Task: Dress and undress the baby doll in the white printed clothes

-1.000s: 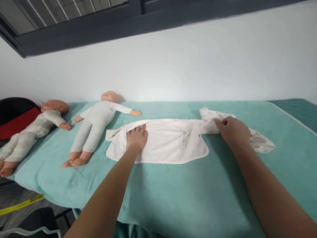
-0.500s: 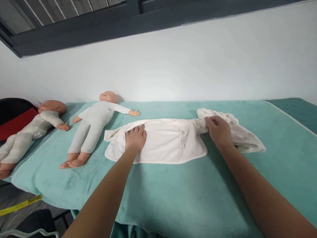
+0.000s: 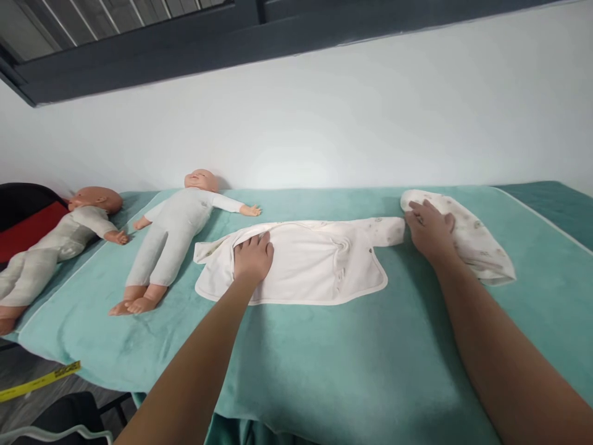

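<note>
A small white baby top (image 3: 306, 266) lies spread on the green cover, its plain inner side showing and its right sleeve stretched straight out. My left hand (image 3: 254, 256) rests flat on the top's left part, fingers extended, partly under its edge. My right hand (image 3: 430, 228) is just beyond the right sleeve's cuff, with its fingers loosely bent and apart. Nothing shows in its grasp. Its fingers lie over the left edge of a folded white patterned cloth (image 3: 484, 241); whether they touch it I cannot tell.
Two baby dolls in white clothing, a nearer doll (image 3: 178, 219) and a farther-left doll (image 3: 60, 244), lie on the left. The green cover (image 3: 361, 358) meets a white wall (image 3: 324, 136) behind. A black and red object (image 3: 28, 216) stands at the far left.
My right hand has let go of the sleeve and moved right. The sleeve now lies extended, and the patterned cloth has shifted right. My left hand has stayed put.
</note>
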